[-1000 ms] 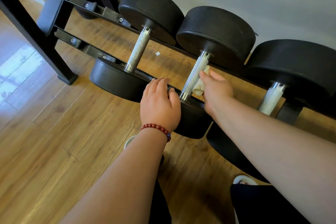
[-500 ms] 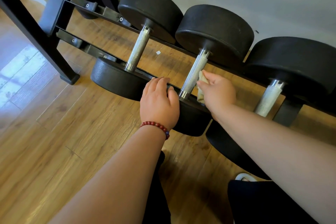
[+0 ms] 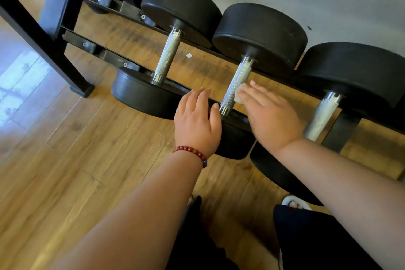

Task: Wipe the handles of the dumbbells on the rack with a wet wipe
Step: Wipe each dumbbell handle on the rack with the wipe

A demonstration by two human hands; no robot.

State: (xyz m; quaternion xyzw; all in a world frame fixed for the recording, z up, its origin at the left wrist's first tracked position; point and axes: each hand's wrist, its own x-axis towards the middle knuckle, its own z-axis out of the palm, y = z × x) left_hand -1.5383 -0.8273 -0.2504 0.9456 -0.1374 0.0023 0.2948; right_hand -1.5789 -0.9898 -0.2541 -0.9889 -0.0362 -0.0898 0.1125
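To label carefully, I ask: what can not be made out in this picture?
Head view:
wet wipe: mostly under the right hand; only a white corner shows.
right thumb: hidden under that hand, so the hold is unclear.
middle dumbbell's near head: partly covered by the left hand and right hand.
right dumbbell: cut by the right edge, crossed by the right forearm.
small white scrap: too small to identify.

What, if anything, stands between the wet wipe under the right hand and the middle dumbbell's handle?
Nothing visible does. The wet wipe under the right hand sits against the right side of the middle handle. The left hand rests to that handle's left, out of the way.
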